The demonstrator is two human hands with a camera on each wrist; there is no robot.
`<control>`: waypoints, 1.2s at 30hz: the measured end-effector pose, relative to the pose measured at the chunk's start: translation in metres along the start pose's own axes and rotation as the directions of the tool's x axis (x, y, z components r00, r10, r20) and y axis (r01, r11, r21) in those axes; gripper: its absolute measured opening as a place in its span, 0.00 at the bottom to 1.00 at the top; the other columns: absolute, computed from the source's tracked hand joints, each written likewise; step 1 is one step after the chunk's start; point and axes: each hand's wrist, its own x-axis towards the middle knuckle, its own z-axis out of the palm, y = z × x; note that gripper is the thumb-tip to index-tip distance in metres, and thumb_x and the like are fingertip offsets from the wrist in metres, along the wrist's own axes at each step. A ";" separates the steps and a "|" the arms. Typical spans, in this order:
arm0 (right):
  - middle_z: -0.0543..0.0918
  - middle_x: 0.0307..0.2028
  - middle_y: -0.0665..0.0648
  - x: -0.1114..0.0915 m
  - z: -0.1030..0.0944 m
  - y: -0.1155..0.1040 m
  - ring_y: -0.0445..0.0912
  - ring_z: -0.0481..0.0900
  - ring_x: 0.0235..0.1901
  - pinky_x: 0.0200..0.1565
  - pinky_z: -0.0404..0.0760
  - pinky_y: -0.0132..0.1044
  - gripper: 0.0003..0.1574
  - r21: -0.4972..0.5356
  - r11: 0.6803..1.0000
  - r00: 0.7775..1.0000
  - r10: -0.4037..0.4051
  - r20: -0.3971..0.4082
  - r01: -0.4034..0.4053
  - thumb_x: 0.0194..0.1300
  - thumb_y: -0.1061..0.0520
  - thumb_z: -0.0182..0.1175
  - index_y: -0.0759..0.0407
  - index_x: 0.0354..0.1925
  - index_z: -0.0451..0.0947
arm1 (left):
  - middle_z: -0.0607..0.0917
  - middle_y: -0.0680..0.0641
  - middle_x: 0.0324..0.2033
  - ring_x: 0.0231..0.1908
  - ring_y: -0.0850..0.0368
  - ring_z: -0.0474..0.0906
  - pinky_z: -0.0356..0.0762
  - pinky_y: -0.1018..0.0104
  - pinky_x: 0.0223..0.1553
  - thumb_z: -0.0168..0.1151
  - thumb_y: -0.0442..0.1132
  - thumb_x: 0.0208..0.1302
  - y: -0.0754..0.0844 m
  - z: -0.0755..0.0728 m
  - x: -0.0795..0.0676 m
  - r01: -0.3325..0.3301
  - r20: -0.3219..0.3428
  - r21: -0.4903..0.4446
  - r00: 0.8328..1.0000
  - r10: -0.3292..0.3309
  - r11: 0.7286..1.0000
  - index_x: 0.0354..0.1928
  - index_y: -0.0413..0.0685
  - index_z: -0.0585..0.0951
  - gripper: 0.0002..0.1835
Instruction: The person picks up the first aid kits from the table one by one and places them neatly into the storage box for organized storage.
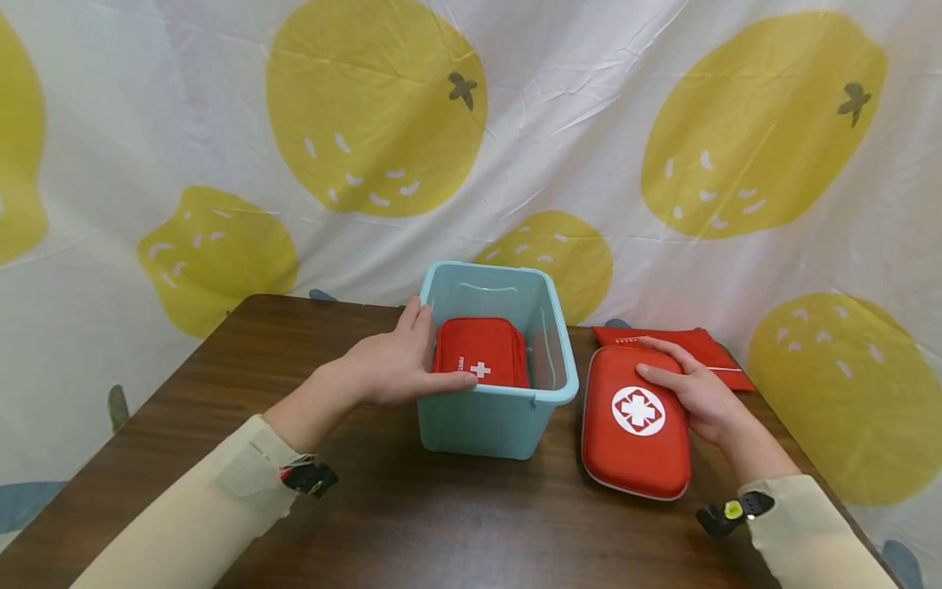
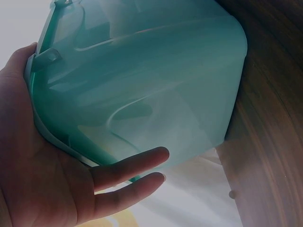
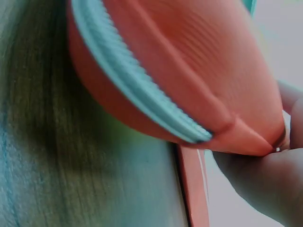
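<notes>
The red zippered first-aid case (image 1: 637, 454) is at 4 o'clock from the turquoise bin (image 1: 478, 429), long axis nearly 12-to-6; the right hand (image 1: 699, 397), nearer it, pinches its 1 o'clock edge. The left hand (image 1: 393, 364), thumb and straight fingers apart, touches the bin at 8 o'clock.

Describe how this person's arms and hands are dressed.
Cream sleeves cover both forearms. A black wrist device with a red bit sits by the left hand; another, with a yellow patch, by the right hand. Both hands are ungloved.
</notes>
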 end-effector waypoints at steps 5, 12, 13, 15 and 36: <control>0.87 0.47 0.48 0.000 0.003 -0.003 0.44 0.91 0.40 0.45 0.92 0.40 0.36 0.106 0.991 0.996 -0.080 -0.026 0.083 0.81 0.50 0.66 0.35 0.80 0.68 | 0.50 0.41 0.86 0.49 0.46 0.87 0.88 0.51 0.48 0.59 0.83 0.62 0.000 0.000 0.000 0.002 0.003 0.000 1.000 -0.002 1.000 0.88 0.44 0.45 0.69; 0.88 0.44 0.46 0.001 0.010 -0.008 0.44 0.91 0.37 0.42 0.92 0.39 0.28 0.052 0.984 0.979 -0.166 -0.122 0.173 0.77 0.48 0.70 0.37 0.71 0.78 | 0.49 0.39 0.87 0.51 0.45 0.87 0.88 0.51 0.48 0.59 0.83 0.62 -0.002 -0.001 -0.001 0.006 0.006 0.002 1.000 -0.006 1.000 0.88 0.43 0.44 0.70; 0.88 0.44 0.46 0.001 0.011 -0.009 0.43 0.91 0.37 0.42 0.92 0.39 0.28 0.038 0.984 0.976 -0.170 -0.133 0.176 0.77 0.47 0.71 0.37 0.71 0.79 | 0.49 0.39 0.87 0.50 0.45 0.87 0.88 0.51 0.48 0.59 0.83 0.62 -0.001 -0.001 -0.001 0.005 0.005 0.002 1.000 -0.005 1.000 0.88 0.43 0.44 0.70; 0.87 0.44 0.45 0.002 0.012 -0.010 0.43 0.91 0.37 0.42 0.92 0.39 0.27 0.012 0.984 0.974 -0.174 -0.148 0.177 0.77 0.45 0.71 0.36 0.70 0.79 | 0.48 0.39 0.87 0.49 0.46 0.88 0.88 0.51 0.48 0.59 0.83 0.62 -0.001 -0.001 -0.001 0.006 0.008 0.004 1.000 -0.006 1.000 0.88 0.43 0.44 0.70; 0.87 0.44 0.48 -0.016 0.009 -0.066 0.44 0.92 0.33 0.35 0.92 0.40 0.21 0.148 0.931 0.932 -0.303 -0.201 0.335 0.76 0.55 0.72 0.40 0.62 0.83 | 0.48 0.41 0.87 0.49 0.46 0.87 0.87 0.52 0.47 0.58 0.84 0.61 -0.003 -0.001 -0.002 0.013 0.011 -0.003 1.000 -0.013 1.000 0.89 0.45 0.42 0.71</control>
